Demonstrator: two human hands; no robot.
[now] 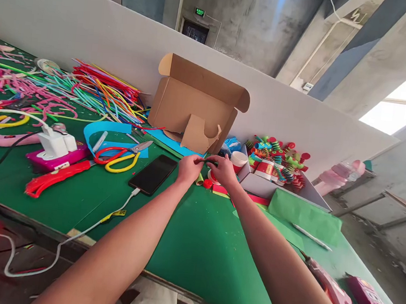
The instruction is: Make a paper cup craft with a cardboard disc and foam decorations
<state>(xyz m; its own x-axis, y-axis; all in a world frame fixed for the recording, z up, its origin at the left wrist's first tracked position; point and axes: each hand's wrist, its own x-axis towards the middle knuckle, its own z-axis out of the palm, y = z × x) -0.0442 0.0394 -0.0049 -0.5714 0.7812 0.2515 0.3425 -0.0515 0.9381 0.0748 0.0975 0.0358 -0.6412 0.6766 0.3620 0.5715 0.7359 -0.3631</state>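
Note:
Both of my arms reach out over the green table [193, 247]. My left hand [188, 168] and my right hand [224, 170] meet in front of an open cardboard box [196, 108]. Each hand pinches an end of a thin dark strand [205, 161] stretched between them; I cannot make out what it is. Small red and yellow-green pieces [205, 182] lie on the table just below the hands. A paper cup [239, 160] stands just right of my right hand.
A black phone [153, 174] on a white cable lies left of my hands, with red-and-yellow scissors [120, 157], blue foam [105, 129], a white charger [56, 142] and a heap of coloured pipe cleaners [97, 90]. A tray of finished craft figures [278, 162], green paper [303, 215] and a pen [312, 237] lie right.

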